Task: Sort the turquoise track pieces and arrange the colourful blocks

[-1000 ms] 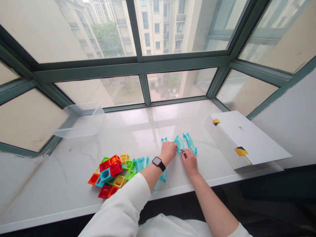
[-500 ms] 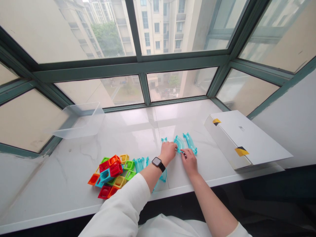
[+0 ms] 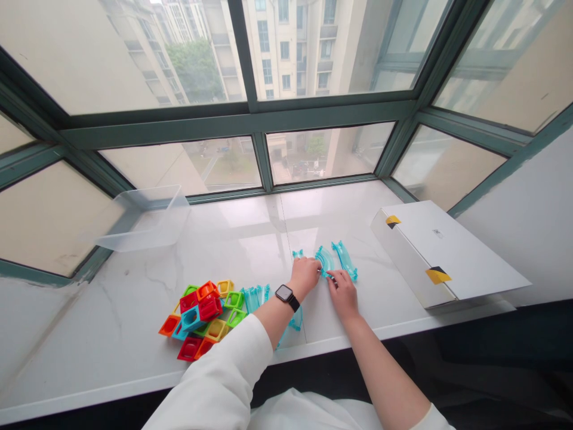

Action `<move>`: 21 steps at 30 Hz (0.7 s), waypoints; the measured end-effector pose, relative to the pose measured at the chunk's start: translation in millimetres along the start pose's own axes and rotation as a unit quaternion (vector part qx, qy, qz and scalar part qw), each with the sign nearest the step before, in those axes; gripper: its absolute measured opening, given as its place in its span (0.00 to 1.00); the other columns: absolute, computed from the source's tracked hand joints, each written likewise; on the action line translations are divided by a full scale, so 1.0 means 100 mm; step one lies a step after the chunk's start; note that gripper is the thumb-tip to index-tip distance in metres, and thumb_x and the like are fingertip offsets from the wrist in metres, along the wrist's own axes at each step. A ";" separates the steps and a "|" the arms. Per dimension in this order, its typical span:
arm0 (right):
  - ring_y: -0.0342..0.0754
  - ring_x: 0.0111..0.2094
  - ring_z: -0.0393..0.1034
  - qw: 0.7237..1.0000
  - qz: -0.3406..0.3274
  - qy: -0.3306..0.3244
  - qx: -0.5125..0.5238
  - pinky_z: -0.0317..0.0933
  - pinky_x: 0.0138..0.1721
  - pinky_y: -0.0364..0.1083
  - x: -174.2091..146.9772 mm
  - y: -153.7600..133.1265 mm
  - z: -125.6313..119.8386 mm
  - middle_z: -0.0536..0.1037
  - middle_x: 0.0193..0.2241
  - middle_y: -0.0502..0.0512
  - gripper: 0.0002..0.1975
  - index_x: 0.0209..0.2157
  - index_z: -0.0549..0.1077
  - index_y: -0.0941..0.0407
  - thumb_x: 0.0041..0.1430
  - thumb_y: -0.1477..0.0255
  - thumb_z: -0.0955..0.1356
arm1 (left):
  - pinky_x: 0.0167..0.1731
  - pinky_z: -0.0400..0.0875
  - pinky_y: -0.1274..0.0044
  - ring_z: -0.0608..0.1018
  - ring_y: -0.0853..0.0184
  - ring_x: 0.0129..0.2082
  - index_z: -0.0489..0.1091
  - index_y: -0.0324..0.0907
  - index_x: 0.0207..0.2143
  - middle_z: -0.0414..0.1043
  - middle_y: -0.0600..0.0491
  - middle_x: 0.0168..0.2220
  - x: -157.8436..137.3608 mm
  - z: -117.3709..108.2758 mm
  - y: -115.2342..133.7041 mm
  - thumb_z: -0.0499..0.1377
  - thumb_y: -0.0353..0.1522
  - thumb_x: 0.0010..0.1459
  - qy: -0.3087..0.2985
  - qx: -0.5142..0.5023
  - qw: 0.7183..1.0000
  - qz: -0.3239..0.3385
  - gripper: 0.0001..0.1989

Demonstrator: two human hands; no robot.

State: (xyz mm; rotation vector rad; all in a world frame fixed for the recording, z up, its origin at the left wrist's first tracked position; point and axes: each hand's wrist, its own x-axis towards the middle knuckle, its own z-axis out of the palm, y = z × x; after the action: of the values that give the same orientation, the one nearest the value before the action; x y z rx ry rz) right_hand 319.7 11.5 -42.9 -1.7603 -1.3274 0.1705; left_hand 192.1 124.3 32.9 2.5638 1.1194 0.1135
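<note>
On the sill [image 3: 111, 334] before you, your left hand [image 3: 305, 273] and right hand [image 3: 344, 292] are at the near end of a track piece [image 3: 326, 259]; another piece [image 3: 344, 261] lies just right of it. Farther left, more pieces [image 3: 255, 297] lie beside the blocks [image 3: 192, 318]. A tub [image 3: 138, 242] stands behind them at left, a box [image 3: 447, 245] at right, the window [image 3: 331, 152] behind everything.

The single view looks from the person's head, forward and steeply down over the shirt [image 3: 308, 413] at the near edge. It faces the far window [image 3: 331, 154], near the left hand [image 3: 306, 275] and right hand [image 3: 344, 294], yet wide enough to span the bin [image 3: 141, 242] at left and box [image 3: 452, 251] at right.
</note>
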 end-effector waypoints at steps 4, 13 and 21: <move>0.54 0.39 0.75 1.000 -0.006 0.000 -0.005 0.73 0.43 0.56 0.00 0.00 0.00 0.78 0.43 0.60 0.14 0.47 0.79 0.54 0.70 0.67 0.63 | 0.53 0.66 0.62 0.80 0.55 0.47 0.81 0.46 0.41 0.82 0.48 0.44 -0.01 0.00 0.00 0.59 0.31 0.65 0.002 -0.001 1.000 0.000 0.09; 0.54 0.39 0.75 1.000 -0.015 0.002 -0.008 0.73 0.44 0.56 0.00 0.00 0.00 0.77 0.42 0.60 0.14 0.47 0.79 0.54 0.70 0.68 0.63 | 0.52 0.67 0.61 0.80 0.55 0.46 0.81 0.46 0.40 0.83 0.48 0.44 0.01 0.03 -0.02 0.61 0.31 0.64 0.006 -0.008 1.000 0.000 0.08; 0.51 0.36 0.74 1.000 0.008 0.005 0.001 0.76 0.38 0.54 -0.03 -0.05 -0.03 0.73 0.46 0.62 0.15 0.51 0.79 0.52 0.69 0.65 0.64 | 0.52 0.68 0.66 0.80 0.59 0.47 0.80 0.48 0.41 0.83 0.51 0.43 -0.19 -0.23 -0.10 0.64 0.33 0.64 0.051 -0.056 0.997 -0.007 0.05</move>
State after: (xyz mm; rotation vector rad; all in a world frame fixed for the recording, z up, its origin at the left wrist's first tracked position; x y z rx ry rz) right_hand 316.7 7.6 -39.2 -1.7683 -1.3054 0.1712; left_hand 167.3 123.7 52.0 2.4756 1.1334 0.2994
